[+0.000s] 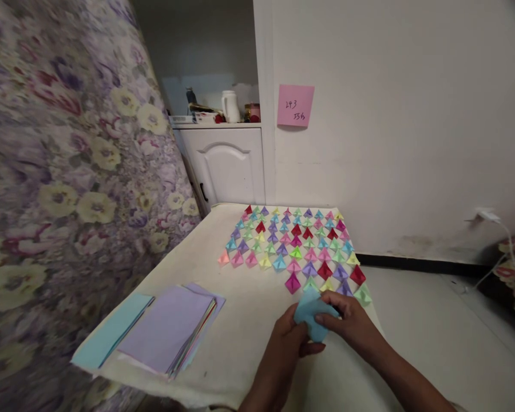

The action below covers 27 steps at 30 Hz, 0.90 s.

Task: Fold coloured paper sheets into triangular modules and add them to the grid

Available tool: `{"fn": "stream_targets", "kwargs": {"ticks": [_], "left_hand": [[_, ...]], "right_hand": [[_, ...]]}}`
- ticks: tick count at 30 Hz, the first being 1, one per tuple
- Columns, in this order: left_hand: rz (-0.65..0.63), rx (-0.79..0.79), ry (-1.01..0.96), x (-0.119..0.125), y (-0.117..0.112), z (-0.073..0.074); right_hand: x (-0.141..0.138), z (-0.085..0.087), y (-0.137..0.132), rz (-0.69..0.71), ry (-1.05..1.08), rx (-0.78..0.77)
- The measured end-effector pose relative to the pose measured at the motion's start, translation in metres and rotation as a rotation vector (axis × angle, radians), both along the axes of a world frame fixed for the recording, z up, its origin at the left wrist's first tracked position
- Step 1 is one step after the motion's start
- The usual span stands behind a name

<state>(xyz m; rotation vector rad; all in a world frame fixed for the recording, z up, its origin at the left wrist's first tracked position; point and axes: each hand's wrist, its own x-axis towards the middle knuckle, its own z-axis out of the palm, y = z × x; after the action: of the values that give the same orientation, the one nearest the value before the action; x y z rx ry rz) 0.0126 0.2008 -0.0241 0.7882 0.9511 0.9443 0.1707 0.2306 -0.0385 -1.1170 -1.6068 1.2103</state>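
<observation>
Both my hands hold a light blue folded paper [311, 315] just above the near right part of the cream table [240, 320]. My left hand [289, 337] pinches it from the left and below. My right hand [352, 320] grips it from the right with fingers curled over its edge. Just beyond the paper lie rows of several small folded paper shapes [296, 246] in pink, red, green, blue, purple and yellow, spread toward the table's far edge.
A stack of coloured paper sheets [167, 329], purple on top, lies at the near left, with a light blue sheet [111, 332] beside it. A floral cloth [68, 171] rises on the left. A white cabinet [227, 163], a pink wall note [295, 105] and a charger cable [498, 229] stand behind.
</observation>
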Motion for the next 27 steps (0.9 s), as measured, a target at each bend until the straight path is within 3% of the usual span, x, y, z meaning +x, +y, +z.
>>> {"fn": "stream_targets", "kwargs": {"ticks": [6, 14, 19, 27], "left_hand": [[-0.066, 0.002, -0.006, -0.002, 0.0, 0.003], [0.266, 0.048, 0.006, 0.003, 0.01, -0.016], [0.297, 0.079, 0.081, 0.007, 0.01, -0.025], [0.326, 0.061, 0.066, 0.004, 0.012, -0.026]], "right_hand": [[0.0, 0.003, -0.003, 0.03, 0.122, -0.103], [0.001, -0.01, 0.001, -0.182, 0.194, -0.099], [-0.002, -0.009, 0.001, -0.186, 0.223, -0.102], [-0.005, -0.008, 0.0, -0.185, 0.197, -0.087]]}}
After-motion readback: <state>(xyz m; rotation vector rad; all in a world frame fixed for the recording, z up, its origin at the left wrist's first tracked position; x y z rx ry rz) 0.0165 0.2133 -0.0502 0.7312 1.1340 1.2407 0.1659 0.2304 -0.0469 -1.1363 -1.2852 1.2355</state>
